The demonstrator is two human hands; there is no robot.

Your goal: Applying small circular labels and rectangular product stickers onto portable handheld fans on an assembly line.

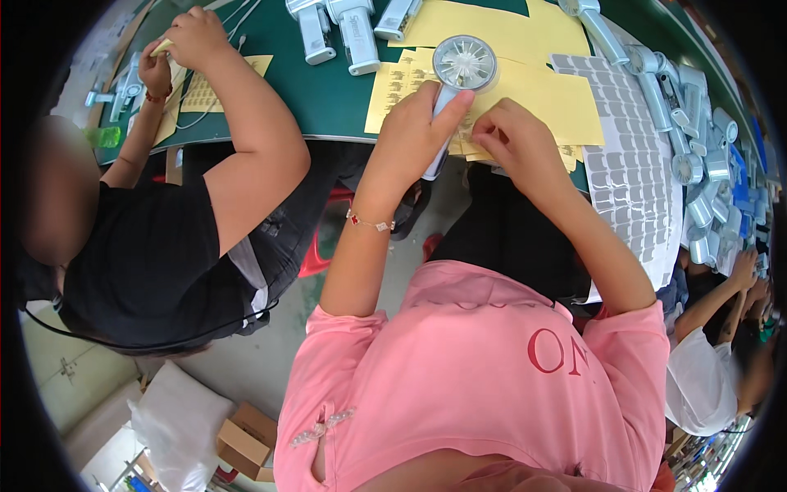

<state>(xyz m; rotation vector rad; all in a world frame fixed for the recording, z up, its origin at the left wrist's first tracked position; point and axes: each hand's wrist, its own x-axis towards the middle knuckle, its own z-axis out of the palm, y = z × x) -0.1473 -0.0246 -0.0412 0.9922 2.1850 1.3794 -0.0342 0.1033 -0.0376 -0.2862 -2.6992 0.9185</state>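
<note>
My left hand [414,131] is wrapped round the pale handle of a small handheld fan [465,62], whose clear round head points up and away from me. Just right of the handle, my right hand [520,143] is curled with thumb and fingertips drawn together. Whether something small sits in that pinch is hidden. Beneath both hands lie overlapping yellow label sheets [566,107], some with rows of small dark print, at the near edge of the green table [283,90].
Several more handheld fans [354,37] lie at the far edge, with a heap of them [707,164] at right. A sheet of grey stickers [627,156] hangs over the table's right edge. A co-worker in black [156,262] sits close on my left, handling a small yellow piece.
</note>
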